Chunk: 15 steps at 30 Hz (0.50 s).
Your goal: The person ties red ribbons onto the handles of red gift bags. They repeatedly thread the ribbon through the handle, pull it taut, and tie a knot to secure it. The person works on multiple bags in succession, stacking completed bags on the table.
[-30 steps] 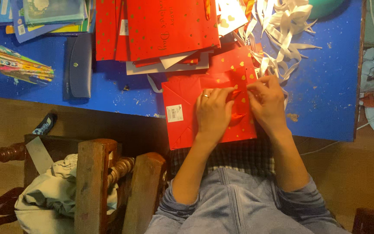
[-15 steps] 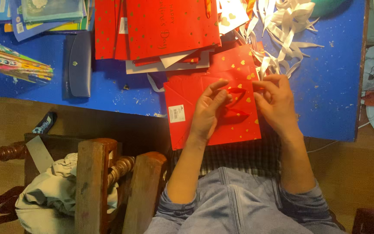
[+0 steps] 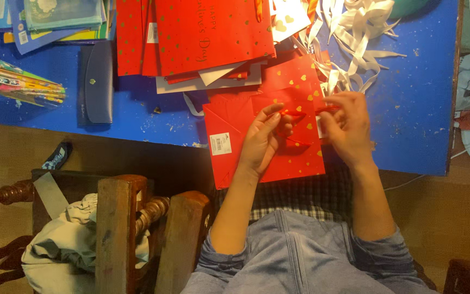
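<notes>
Left hand (image 3: pixel 261 142) lies flat on a red gift bag (image 3: pixel 270 136) at the blue counter (image 3: pixel 425 109) edge; right hand (image 3: pixel 348 128) fingers pinch its red ribbon (image 3: pixel 300 111).

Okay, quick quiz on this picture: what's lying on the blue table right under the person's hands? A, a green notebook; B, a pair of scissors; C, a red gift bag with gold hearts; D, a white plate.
C: both the left hand and the right hand rest over a flat red gift bag with gold hearts at the near edge of the blue table, fingering a thin red ribbon.
</notes>
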Each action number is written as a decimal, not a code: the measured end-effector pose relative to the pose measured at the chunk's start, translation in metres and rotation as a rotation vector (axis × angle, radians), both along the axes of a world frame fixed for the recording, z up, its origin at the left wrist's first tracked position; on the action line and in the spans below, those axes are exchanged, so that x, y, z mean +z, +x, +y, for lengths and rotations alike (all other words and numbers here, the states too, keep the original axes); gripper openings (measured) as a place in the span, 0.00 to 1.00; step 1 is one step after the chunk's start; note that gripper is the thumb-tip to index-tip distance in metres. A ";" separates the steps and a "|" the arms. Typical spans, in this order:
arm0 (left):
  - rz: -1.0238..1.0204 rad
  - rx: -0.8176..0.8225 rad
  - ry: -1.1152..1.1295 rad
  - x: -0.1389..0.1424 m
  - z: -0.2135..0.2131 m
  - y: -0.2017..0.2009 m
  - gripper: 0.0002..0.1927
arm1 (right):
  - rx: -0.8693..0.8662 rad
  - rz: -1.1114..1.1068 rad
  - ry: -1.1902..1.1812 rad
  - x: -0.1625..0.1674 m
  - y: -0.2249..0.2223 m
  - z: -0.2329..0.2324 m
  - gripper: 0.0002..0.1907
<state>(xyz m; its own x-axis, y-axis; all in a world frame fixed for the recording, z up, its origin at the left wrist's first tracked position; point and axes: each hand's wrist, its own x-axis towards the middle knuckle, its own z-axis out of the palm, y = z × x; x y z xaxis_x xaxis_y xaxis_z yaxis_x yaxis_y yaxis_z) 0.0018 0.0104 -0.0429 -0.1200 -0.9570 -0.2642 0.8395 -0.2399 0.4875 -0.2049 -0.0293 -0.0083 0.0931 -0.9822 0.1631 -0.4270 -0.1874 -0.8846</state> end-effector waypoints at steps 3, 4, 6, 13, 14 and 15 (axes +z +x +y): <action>-0.091 -0.004 0.012 0.000 0.000 -0.002 0.15 | 0.065 0.131 -0.058 0.004 0.006 0.001 0.14; -0.127 -0.006 -0.004 0.000 0.000 -0.003 0.15 | 0.086 0.172 -0.140 0.005 0.009 0.001 0.16; -0.197 -0.011 -0.036 0.000 0.000 -0.005 0.15 | 0.097 0.227 -0.211 0.007 0.012 0.003 0.15; -0.279 -0.036 -0.027 0.009 0.000 -0.006 0.15 | 0.178 0.104 -0.078 0.014 0.006 0.004 0.05; -0.327 -0.033 -0.027 0.012 0.000 -0.007 0.16 | 0.199 0.036 0.002 0.014 0.004 0.003 0.03; -0.373 -0.029 -0.027 0.015 0.001 -0.009 0.16 | 0.173 -0.030 0.075 0.013 0.004 0.002 0.03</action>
<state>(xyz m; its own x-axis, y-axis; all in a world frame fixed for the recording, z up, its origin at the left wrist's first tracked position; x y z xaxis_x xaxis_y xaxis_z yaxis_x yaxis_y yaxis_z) -0.0067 0.0109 -0.0283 -0.0477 -0.9618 -0.2694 0.5961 -0.2438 0.7650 -0.2012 -0.0271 0.0043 0.2576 -0.9616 0.0951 -0.3672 -0.1884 -0.9109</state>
